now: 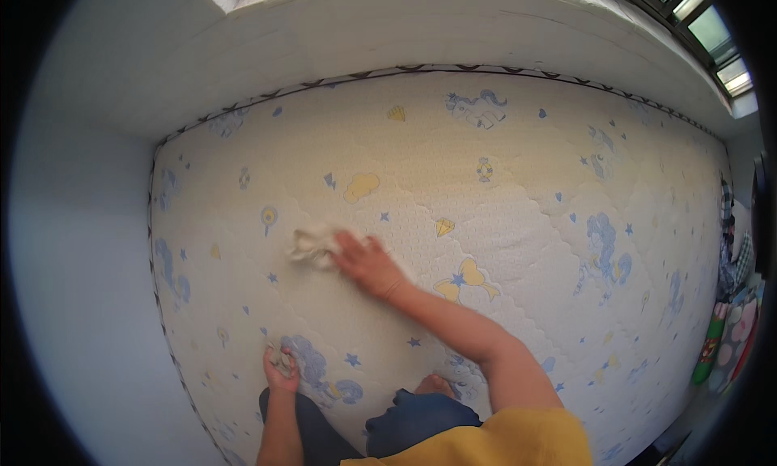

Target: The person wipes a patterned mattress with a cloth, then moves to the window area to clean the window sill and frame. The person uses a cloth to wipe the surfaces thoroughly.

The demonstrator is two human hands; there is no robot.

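My right hand (370,265) reaches out over a white mattress (522,223) printed with blue ponies, stars and yellow bows. Its fingers press on a crumpled off-white cloth (311,247), blurred at the edges, that lies against the mattress surface. Closer to my body, my left hand (281,372) is curled around a small pale crumpled piece (280,359), perhaps cloth or paper; most of it is hidden by the fingers. A blue printed pony (309,360) is just to the right of that hand.
Dark-and-white trim (361,75) runs along the mattress edge against the walls. A white window ledge (388,22) borders the far side, with a framed window (707,32) at upper right. Folded fabrics (734,326) are stacked at the right end. My bare foot (436,385) rests on the mattress.
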